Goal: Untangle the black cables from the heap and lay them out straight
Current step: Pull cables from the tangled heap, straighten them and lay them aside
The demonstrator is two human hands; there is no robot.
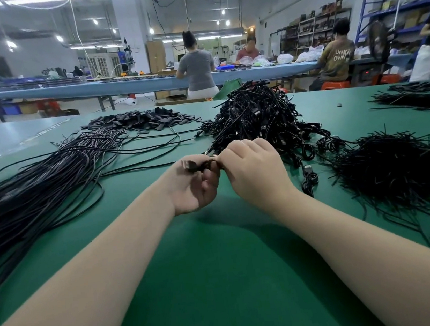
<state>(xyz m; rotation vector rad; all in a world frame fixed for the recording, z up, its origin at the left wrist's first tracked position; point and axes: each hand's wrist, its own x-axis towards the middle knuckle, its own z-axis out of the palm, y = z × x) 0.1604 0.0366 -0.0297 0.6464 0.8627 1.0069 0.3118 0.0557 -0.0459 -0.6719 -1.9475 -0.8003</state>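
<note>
Head cam: both hands, left (pixel 193 184) & right (pixel 254 170), grip pinching, apparently, one coiled black cable (pixel 203 165).

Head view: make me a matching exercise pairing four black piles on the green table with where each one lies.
Things:
1. straightened cables
2. tangled cable heap
3. cut tie pile
4. flat black pieces

Places:
A. far side, left of centre
B. right of the hands
C. straight beyond the hands
D. fanned along the left side

Pairs: 1-D, 2-C, 3-B, 4-A
</note>
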